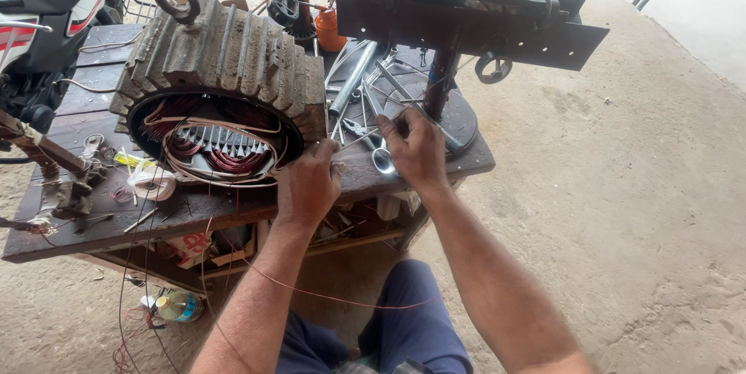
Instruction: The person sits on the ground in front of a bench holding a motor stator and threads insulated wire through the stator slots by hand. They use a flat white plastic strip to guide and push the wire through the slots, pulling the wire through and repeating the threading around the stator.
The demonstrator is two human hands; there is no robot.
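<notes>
left hand (308,185) rests curled on the dark wooden surface (93,222), just beside the ribbed motor stator (225,55) with copper windings (225,158). right hand (416,148) pinches a thin wire (353,141) above scattered metal tools (365,82); whether the left grips anything, cannot tell. tape roll (153,182) lies left.

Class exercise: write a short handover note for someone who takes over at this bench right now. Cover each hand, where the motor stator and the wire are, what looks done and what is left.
Left hand: at the bench edge beside the motor stator, closed on something small that cannot be made out.
Right hand: over the loose metal tools, fingers pinching among them.
Stator: on its side on the wooden bench; copper windings sit in the lower slots, with pale leads looping out.
Thin copper wire trails off the bench across the lap.
Done: some coils seated. Left: loose leads untidy, upper slots look bare.
</notes>
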